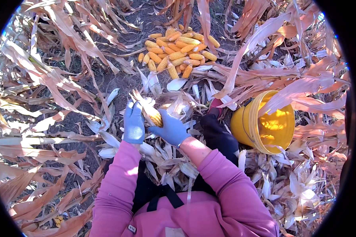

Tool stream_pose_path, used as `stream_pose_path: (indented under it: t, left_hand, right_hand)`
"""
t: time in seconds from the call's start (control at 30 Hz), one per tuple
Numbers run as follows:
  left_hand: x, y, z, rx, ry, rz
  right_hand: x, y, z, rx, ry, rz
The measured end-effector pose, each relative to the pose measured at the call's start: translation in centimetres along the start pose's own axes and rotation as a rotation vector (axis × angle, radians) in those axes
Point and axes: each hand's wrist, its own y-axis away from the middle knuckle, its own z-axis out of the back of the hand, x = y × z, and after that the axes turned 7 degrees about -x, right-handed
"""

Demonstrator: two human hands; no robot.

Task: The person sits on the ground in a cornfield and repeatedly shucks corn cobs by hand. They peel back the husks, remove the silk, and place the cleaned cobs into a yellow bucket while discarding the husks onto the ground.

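An ear of corn (156,118), partly husked, is between my two gloved hands, with yellow kernels bare at its near end. Its dry pale husk (147,106) still wraps the far end. My left hand (134,123), in a blue-grey knit glove, holds the ear's left side at the husk; its thumb is hidden. My right hand (172,127), gloved alike, grips the bare kernel end from the right. Farther ahead lies a heap of husked yellow corn ears (178,50) on the soil. Loose husks (166,166) cover the ground beneath my hands and between my legs.
A yellow plastic bucket (244,126) with a wire handle lies tipped on its side at right, its mouth facing right. Dry corn stalks and leaves (53,71) crowd the left; more leaves (261,35) arch in at upper right. My shoe (216,103) is left of the bucket.
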Motion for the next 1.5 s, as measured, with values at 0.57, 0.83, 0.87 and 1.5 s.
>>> stream_pose_path:
  t: [0.57, 0.83, 0.87, 1.5]
  left_hand:
    - [-0.3, -1.8, 3.3, 0.297, -0.421, 0.140]
    - [0.7, -0.9, 2.5, -0.089, -0.223, 0.356]
    - [1.1, -0.7, 2.6, -0.052, -0.144, 0.331]
    - [0.2, 0.1, 2.3, 0.046, -0.089, 0.286]
  right_hand:
    - [-0.4, -0.2, 1.9, 0.104, 0.132, 0.149]
    - [-1.4, -0.1, 0.7, 0.151, -0.274, 0.019]
    - [-1.5, -0.4, 0.5, 0.135, -0.404, 0.004]
    - [-5.4, -4.6, 2.6, -0.247, -1.695, -0.388]
